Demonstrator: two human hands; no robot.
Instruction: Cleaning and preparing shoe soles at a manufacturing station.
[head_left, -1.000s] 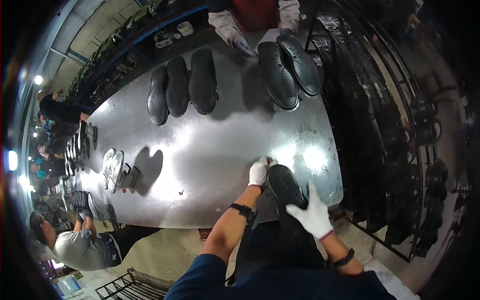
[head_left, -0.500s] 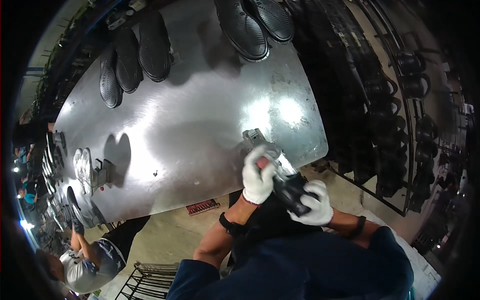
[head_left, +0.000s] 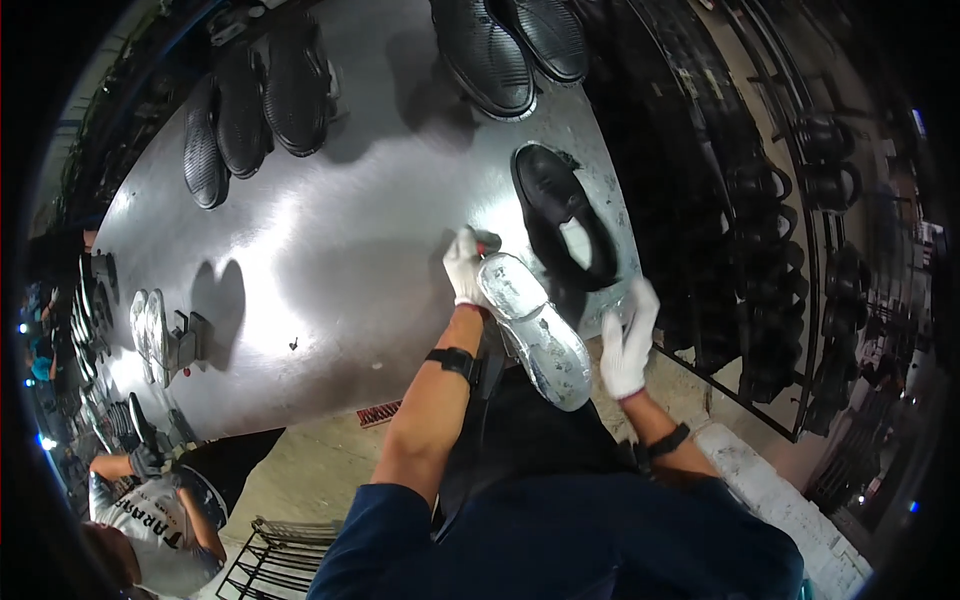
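A silver metal shoe last (head_left: 537, 332), sole side up, is at the table's near edge in front of me. My left hand (head_left: 465, 266), in a white glove, is closed at its far-left end, around a small red-tipped handle (head_left: 487, 243) that is partly hidden by the fingers. A black shoe (head_left: 563, 215) lies on the metal table beyond the last, its opening facing up. My right hand (head_left: 630, 338), also white-gloved, hovers right of the last and below the shoe, fingers stretched and thumb apart, holding nothing.
More black shoes, soles up, stand at the table's far left (head_left: 240, 115) and far middle (head_left: 485, 60). Another silver last pair (head_left: 150, 335) is mounted at the left. A co-worker (head_left: 165, 515) works at lower left. Racks of black shoes (head_left: 765, 190) line the right side.
The black shoe has come off the silver last and now lies on the table at the right. My right hand has let go of it. My left hand has moved left and farther away.
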